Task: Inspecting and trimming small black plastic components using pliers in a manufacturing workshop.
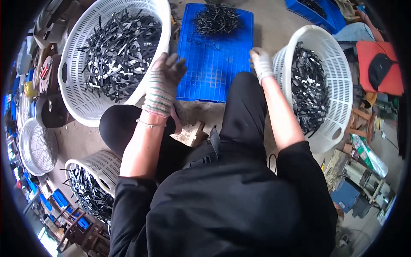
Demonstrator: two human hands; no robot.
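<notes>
My left hand point(165, 81), in a striped work glove, hovers by the left edge of a blue plastic tray point(205, 77). Its fingers are apart, with nothing seen in them. On the tray's other side, my right hand point(261, 63), in a pale glove, has its fingers curled at the right edge. Whatever they may hold is hidden. A tangled heap of thin black strips point(217, 20) lies at the far end of the tray. Left of it stands a large white slotted basket point(75, 81) with black strip-like pieces point(122, 55).
Another white basket point(341, 88) with similar black pieces point(308, 90) stands at right. A smaller basket point(100, 165) sits by my left thigh, beside a round white basket point(38, 147). Farther right are a red seat point(387, 85), a machine point(364, 177) and a blue bin point(314, 19).
</notes>
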